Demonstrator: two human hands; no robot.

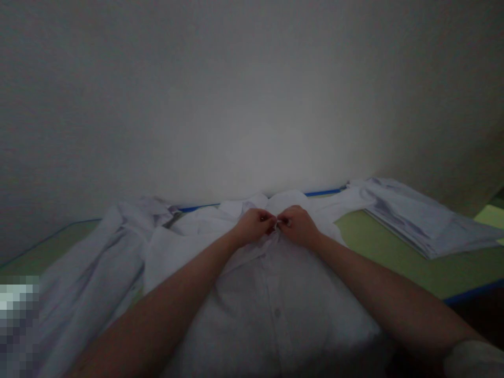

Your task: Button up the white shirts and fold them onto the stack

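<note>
A white button-up shirt (271,299) lies flat, front up, on a green table (394,247), collar toward the wall. My left hand (254,224) and my right hand (297,224) meet at the placket just below the collar. Both hands are closed in a pinch on the shirt's front edges, fingertips nearly touching. A button (277,313) shows lower down the placket.
A loose heap of white garments (98,262) lies at the left. A stack of folded white shirts (417,220) sits at the right rear. The table has a blue edge (468,294) and stands against a plain pale wall.
</note>
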